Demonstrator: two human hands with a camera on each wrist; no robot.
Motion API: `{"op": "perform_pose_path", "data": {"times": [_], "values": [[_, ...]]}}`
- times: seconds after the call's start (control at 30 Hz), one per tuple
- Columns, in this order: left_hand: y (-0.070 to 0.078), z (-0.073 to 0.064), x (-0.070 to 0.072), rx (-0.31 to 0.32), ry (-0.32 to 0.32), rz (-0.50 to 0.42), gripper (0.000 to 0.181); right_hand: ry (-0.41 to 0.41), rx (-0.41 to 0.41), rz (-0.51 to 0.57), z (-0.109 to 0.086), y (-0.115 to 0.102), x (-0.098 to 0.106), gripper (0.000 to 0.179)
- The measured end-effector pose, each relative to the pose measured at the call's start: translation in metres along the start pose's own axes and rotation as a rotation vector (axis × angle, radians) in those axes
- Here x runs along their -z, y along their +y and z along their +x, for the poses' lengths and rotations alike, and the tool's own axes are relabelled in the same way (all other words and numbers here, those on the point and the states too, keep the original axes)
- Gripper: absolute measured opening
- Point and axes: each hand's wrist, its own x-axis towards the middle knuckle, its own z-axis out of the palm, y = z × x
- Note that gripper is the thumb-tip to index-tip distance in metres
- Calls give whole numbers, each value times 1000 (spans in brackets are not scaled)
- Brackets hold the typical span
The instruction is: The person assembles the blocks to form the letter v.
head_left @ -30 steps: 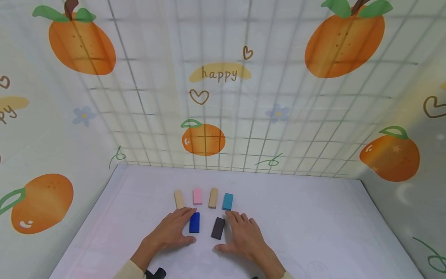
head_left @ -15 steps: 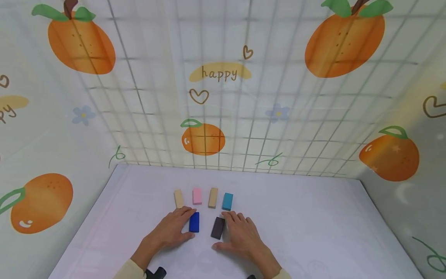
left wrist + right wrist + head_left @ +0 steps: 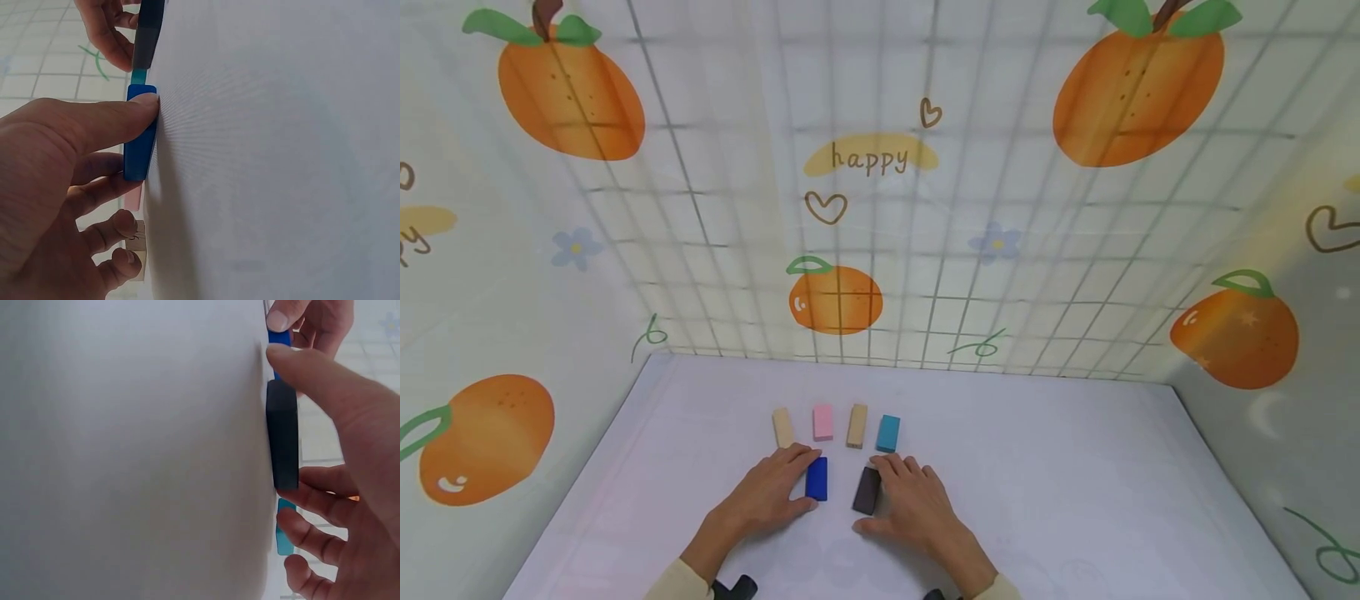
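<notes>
Left hand (image 3: 771, 485) pinched a blue block (image 3: 817, 479); right hand (image 3: 917, 502), loose around a black block (image 3: 866, 491), likely needed closing squarely

This is a screened-off booth (image 3: 910, 250), with fruit-printed sheets (image 3: 737, 275) around a white table (image 3: 1075, 483).

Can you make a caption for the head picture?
Left hand on the blue block, right hand beside the dark block.
</notes>
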Motion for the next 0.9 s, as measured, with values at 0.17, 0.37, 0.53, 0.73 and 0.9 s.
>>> {"op": "perform_pose_path", "data": {"times": [0.17,0.37,0.53,0.73,0.9], "values": [[3,-1,1,12,-14,-18,71,-2,2,2,1,-3,-1,97],[4,-1,2,16,-24,-27,71,3,10,-11,2,-5,-1,94],[2,0,1,10,-23,-18,70,2,11,-23,2,-7,2,89],[3,1,3,10,-24,-23,70,-3,10,-27,3,-8,3,79],[4,1,3,26,-35,-36,69,7,18,-43,2,-8,2,74]]}}
